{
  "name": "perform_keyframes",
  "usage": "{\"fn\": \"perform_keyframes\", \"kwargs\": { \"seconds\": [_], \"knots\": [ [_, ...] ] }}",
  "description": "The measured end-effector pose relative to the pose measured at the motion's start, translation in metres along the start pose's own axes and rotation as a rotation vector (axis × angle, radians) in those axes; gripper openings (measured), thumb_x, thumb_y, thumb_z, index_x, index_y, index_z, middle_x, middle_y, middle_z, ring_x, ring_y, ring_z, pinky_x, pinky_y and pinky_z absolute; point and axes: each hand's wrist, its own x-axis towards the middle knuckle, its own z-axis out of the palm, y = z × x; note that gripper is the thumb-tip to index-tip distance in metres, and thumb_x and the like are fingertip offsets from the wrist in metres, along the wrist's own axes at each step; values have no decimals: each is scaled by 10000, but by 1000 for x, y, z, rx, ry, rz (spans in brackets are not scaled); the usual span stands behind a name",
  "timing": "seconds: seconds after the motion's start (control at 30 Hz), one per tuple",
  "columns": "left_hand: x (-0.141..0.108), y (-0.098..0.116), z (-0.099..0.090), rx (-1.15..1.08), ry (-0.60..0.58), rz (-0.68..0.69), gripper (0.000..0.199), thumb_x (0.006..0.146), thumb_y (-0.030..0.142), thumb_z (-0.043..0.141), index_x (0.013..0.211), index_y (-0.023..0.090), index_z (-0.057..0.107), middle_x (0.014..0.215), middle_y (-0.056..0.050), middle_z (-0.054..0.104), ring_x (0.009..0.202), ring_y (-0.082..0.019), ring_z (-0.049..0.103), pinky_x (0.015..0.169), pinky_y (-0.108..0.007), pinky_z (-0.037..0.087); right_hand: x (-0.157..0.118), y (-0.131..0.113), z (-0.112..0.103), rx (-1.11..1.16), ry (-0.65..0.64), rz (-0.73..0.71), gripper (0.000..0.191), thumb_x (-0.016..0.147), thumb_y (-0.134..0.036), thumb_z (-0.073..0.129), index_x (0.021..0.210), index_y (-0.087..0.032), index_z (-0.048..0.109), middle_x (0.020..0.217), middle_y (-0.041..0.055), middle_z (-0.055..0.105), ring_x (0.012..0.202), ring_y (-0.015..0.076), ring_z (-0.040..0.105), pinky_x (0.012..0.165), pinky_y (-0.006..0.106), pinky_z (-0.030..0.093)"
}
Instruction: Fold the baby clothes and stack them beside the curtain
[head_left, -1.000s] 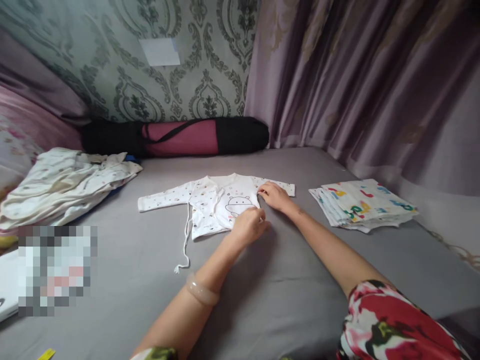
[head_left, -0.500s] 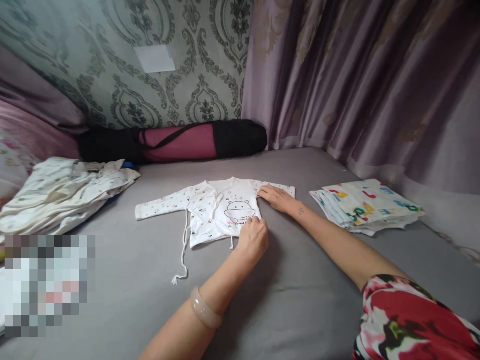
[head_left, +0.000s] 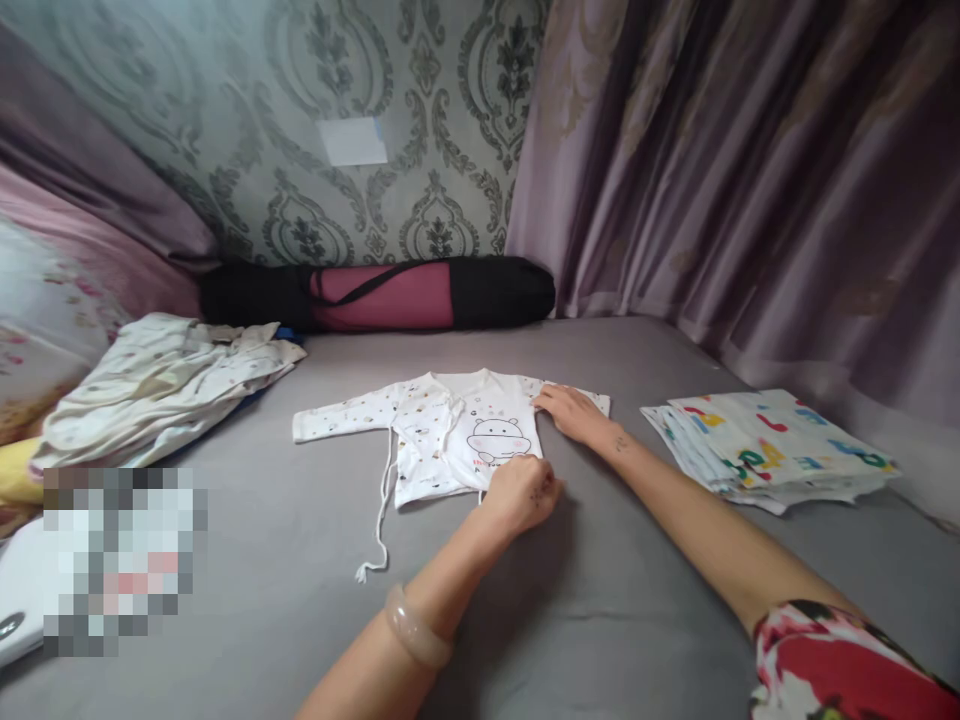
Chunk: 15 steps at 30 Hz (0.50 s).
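Observation:
A small white long-sleeved baby top [head_left: 427,440] with tiny prints and a cartoon animal lies spread on the grey sheet, a white tie string trailing from its side. My left hand [head_left: 521,495], with a bangle on its forearm, is closed at the top's lower right corner and hides that corner. At the right armpit, my right hand [head_left: 574,412] rests with bent fingers on the edge of the top; its fingertips are partly hidden, so its grip is unclear.
Folded cloths with colourful prints [head_left: 780,440] lie at the right. A loose heap of pale clothes [head_left: 165,390] is at the left, above a blurred white object [head_left: 30,570]. A black and maroon long bag [head_left: 390,295] lies along the wall.
The view has shifted, so everything appears further right and slightly lower. My left hand has moved slightly right relative to the top, with its wrist turned a little.

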Motion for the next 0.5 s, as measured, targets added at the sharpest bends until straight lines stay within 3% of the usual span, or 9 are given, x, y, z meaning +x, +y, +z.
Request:
{"fn": "perform_keyframes", "kwargs": {
  "seconds": [0.1,0.2,0.33,0.4,0.5],
  "knots": [
    [4,-15,1,98,122,-87,231,902,242,418,918,168,636,992,-133,663,934,-246,621,783,-328,467,9,-17,10,46,59,128,357,903,-92,396,1137,-181,650,1166,135,618,1115,245,532,975,389,386],
    [5,-32,-6,243,262,-220,304,864,141,415,1113,107,586,1239,-214,572,1183,-312,522,941,-421,421,23,-53,19,146,116,177,437,927,-167,360,1329,-154,531,1352,152,531,1278,258,441,1073,422,317],
    [0,-42,-14,310,145,-393,520,850,155,447,1355,36,409,1474,-291,326,1380,-405,293,1048,-554,315,28,-100,19,282,25,219,568,980,-330,240,1463,-43,328,1533,182,302,1429,269,235,1144,423,227],
    [-1,-46,-17,301,82,-414,514,867,168,429,1367,52,405,1484,-292,309,1379,-414,294,1036,-586,316,24,-109,17,315,-55,255,610,990,-374,178,1479,-24,281,1558,181,237,1448,263,182,1159,427,191],
    [-2,-50,-24,263,50,-363,429,887,224,419,1287,87,491,1447,-264,380,1332,-379,376,1001,-556,370,25,-104,15,301,-104,262,619,987,-406,197,1470,-34,306,1557,179,241,1447,263,189,1161,428,178]
  ]
}}
